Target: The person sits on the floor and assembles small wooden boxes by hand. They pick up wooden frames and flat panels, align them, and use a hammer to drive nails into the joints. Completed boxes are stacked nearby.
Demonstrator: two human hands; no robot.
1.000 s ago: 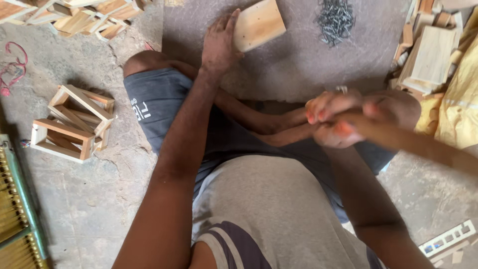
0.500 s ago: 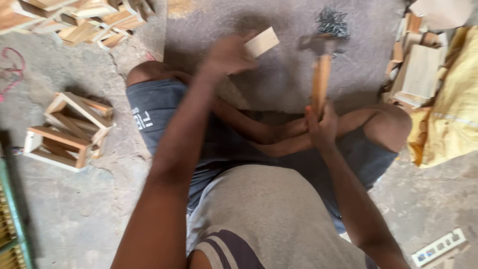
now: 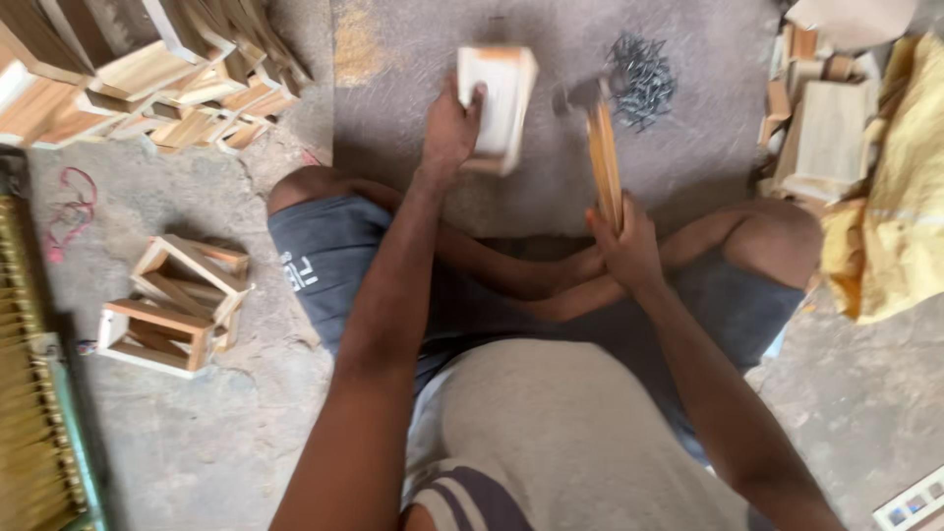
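Observation:
I sit cross-legged on a grey floor. My left hand (image 3: 449,128) grips a small pale wooden box frame (image 3: 500,103), held upright on the floor in front of me. My right hand (image 3: 624,246) is closed around the wooden handle of a hammer (image 3: 600,147), whose dark metal head sits just right of the box. A pile of dark nails (image 3: 641,77) lies on the floor right of the hammer head.
Finished wooden frames (image 3: 177,295) lie on the floor at my left. Stacked wooden pieces (image 3: 147,79) fill the top left. More wood blocks (image 3: 821,128) and a yellow cloth (image 3: 895,216) sit at the right. A green-edged slatted object (image 3: 39,413) runs along the left edge.
The hammer swung from low at my right side up toward the box. My left hand turned the box and set it more upright.

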